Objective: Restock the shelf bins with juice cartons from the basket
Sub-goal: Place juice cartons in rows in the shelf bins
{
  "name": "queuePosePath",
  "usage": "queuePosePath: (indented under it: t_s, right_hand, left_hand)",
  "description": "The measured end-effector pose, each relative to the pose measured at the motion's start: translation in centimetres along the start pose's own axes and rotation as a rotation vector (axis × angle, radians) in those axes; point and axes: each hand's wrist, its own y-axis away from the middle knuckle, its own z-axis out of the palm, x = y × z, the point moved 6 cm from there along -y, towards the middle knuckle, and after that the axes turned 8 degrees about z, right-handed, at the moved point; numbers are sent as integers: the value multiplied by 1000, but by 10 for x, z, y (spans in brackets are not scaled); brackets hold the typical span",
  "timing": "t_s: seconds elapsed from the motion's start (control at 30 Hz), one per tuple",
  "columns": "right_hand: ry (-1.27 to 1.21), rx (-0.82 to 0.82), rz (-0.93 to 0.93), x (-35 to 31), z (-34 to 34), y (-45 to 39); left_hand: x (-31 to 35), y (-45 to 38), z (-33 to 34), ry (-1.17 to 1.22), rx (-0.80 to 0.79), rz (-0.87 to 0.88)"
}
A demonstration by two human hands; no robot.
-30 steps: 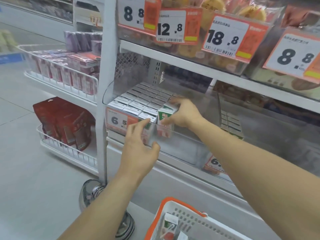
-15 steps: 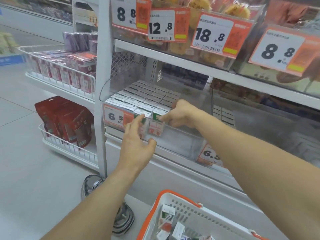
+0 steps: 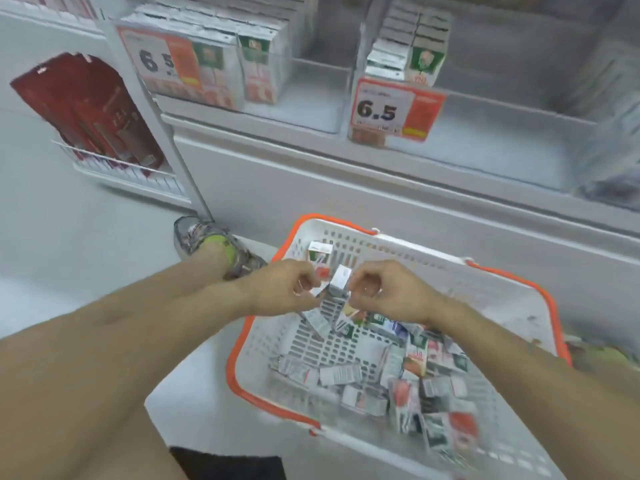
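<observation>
A white basket with an orange rim (image 3: pixel 239 344) sits low in front of the shelf and holds several loose juice cartons (image 3: pixel 415 372). Both hands are over its left part. My right hand (image 3: pixel 389 294) grips a small upright juice carton (image 3: pixel 338 284). My left hand (image 3: pixel 285 289) has curled fingers right beside it and seems to pinch a second, tilted carton (image 3: pixel 318 322); blur hides the exact hold. Above, the left shelf bin (image 3: pixel 311 98) holds rows of cartons (image 3: pixel 214 53). The right bin (image 3: pixel 502 147) holds a few cartons (image 3: pixel 415 46).
Price tags reading 6.5 (image 3: pixel 394 110) hang on the bin fronts. Red packs (image 3: pixel 90 105) fill a wire rack at the left. My shoe (image 3: pixel 211 245) stands by the shelf post. A grey cabinet front (image 3: pixel 346 202) runs below the bins.
Both hands left the left shelf bin, where the right hand set down a carton, and dropped into the basket. The view tilted down.
</observation>
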Motion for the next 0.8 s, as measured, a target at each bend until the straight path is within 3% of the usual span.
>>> queuePosePath:
  t_s: [0.2, 0.4, 0.63, 0.8]
  right_hand:
    - [53, -190, 235, 119, 98, 16]
    - [134, -157, 277, 159, 131, 9]
    - [28, 176, 343, 160, 109, -40]
    - [339, 130, 278, 157, 127, -63]
  left_hand:
    - [-49, 4, 112, -125, -347, -176]
    - [-81, -9, 188, -294, -584, -235]
    - [-96, -21, 194, -347, -628, -230]
    - [-82, -18, 176, -245, -551, -259]
